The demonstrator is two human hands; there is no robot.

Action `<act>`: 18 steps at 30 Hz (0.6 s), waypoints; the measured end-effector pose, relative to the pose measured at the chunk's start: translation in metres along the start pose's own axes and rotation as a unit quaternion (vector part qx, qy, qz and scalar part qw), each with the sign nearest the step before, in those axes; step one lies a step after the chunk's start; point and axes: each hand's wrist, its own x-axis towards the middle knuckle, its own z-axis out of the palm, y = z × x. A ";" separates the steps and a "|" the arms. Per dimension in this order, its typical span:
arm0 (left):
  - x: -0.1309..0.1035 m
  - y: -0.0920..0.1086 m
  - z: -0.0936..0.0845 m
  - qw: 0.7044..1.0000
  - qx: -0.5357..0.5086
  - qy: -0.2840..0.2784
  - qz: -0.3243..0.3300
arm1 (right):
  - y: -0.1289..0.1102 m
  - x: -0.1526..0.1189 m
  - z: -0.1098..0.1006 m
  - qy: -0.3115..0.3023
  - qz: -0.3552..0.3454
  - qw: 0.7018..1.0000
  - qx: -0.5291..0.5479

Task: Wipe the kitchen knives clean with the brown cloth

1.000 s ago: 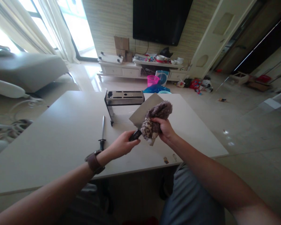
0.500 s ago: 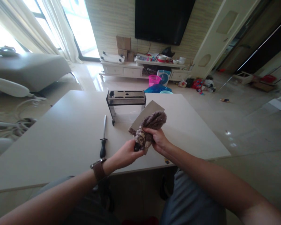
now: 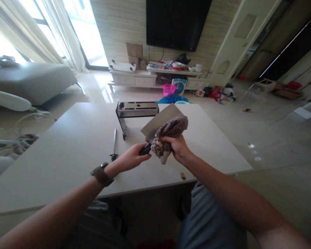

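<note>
Cleaver (image 3: pixel 161 119) tilted above the white table (image 3: pixel 67 148), between two hands, with a cloth against its blade.
From the left, a sharpening steel (image 3: pixel 115 141) lies on the table, its handle end partly hidden by the left wrist; the left hand (image 3: pixel 132 158) is closed around the cleaver's black handle (image 3: pixel 145 149); the knife stand (image 3: pixel 138 110) stands just beyond; the right hand (image 3: pixel 178 147) grips the bunched brown cloth (image 3: pixel 172 127) over the blade's near part. Wiping seems partway: the cleaver is out of the stand, cloth on steel, the far part of the blade uncovered; how much is already clean, or left, I cannot tell.
</note>
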 end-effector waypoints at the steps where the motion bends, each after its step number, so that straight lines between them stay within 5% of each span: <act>1: 0.001 -0.002 -0.002 1.000 0.008 0.004 0.003 | 0.000 0.002 -0.001 0.002 0.002 1.000 0.009; 11: -0.016 0.006 0.048 0.998 -0.048 0.036 -0.028 | 0.022 -0.012 0.007 -0.011 0.064 0.995 0.080; 18: -0.016 -0.001 0.048 0.997 -0.056 0.028 -0.045 | 0.033 -0.020 0.012 0.013 0.056 0.997 0.053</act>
